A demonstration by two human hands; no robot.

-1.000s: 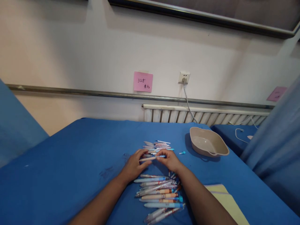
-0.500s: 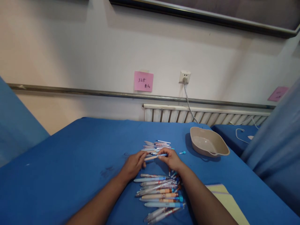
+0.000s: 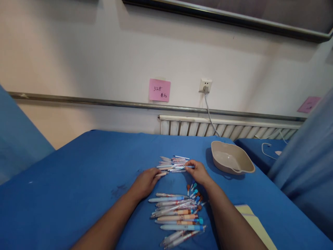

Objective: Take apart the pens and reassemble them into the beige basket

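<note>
My left hand [image 3: 146, 183] is closed round a peach pen barrel [image 3: 161, 174], its end poking out to the right of the fingertips. Thumb and fingers of my right hand [image 3: 198, 171] pinch a slim light-blue pen piece [image 3: 190, 167] at the right end of the far pile. That far pile of pens and pen parts [image 3: 171, 161] lies just beyond both hands. Nearer to me is a second row of pens [image 3: 177, 218] in peach, light blue and clear. Small brown, teal and blue pen tops [image 3: 195, 193] are scattered at its right end, beside my right wrist.
A beige plastic basin [image 3: 231, 158] stands at the back right of the blue-covered table [image 3: 91, 166]. Yellow sheets [image 3: 256, 225] lie partly under my right forearm. Behind are a radiator [image 3: 192, 126], a rail and a plugged-in cable [image 3: 210, 116]. Blue curtains [image 3: 309, 173] hang on both sides.
My hands have moved apart. The right hand has shifted right, away from the peach barrel, with the light-blue piece; my left hand keeps the barrel and has moved slightly left.
</note>
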